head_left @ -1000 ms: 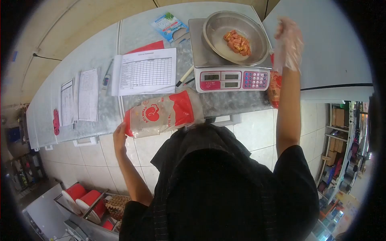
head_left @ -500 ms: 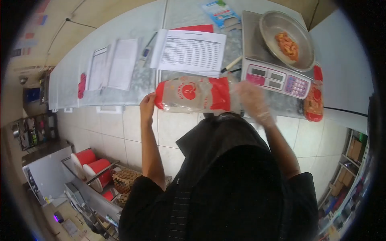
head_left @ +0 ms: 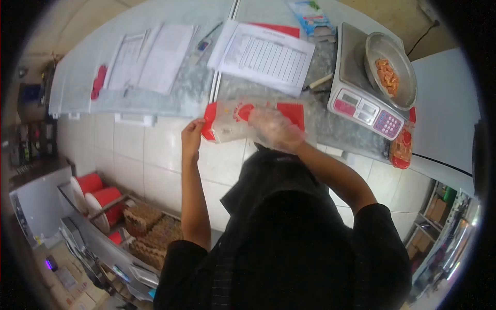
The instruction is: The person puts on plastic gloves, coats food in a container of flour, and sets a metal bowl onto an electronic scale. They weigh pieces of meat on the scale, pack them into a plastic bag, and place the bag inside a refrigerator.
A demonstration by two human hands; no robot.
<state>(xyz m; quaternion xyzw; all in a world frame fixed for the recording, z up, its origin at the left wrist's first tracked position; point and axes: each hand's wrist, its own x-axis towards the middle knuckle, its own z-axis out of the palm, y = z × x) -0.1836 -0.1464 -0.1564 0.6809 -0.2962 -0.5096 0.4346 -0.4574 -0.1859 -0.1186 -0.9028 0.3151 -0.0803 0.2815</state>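
The left hand (head_left: 193, 133) pinches one end of the bag (head_left: 230, 124), apparently to steady it. The bag stretches rightward to the gloved right hand (head_left: 276, 127) (too blurred to tell its opening or grip), left of the scale (head_left: 368, 109).

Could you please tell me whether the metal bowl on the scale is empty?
Not empty, only partly filled: orange-pink pieces lie in the metal bowl, bare metal around them.

The bare left hand (head_left: 191, 134) pinches thumb against fingers, its forearm (head_left: 195, 196) pointing to twelve o'clock; the clear-gloved right hand (head_left: 277, 127), motion-blurred, points toward ten o'clock, elbow (head_left: 366, 199) bent.
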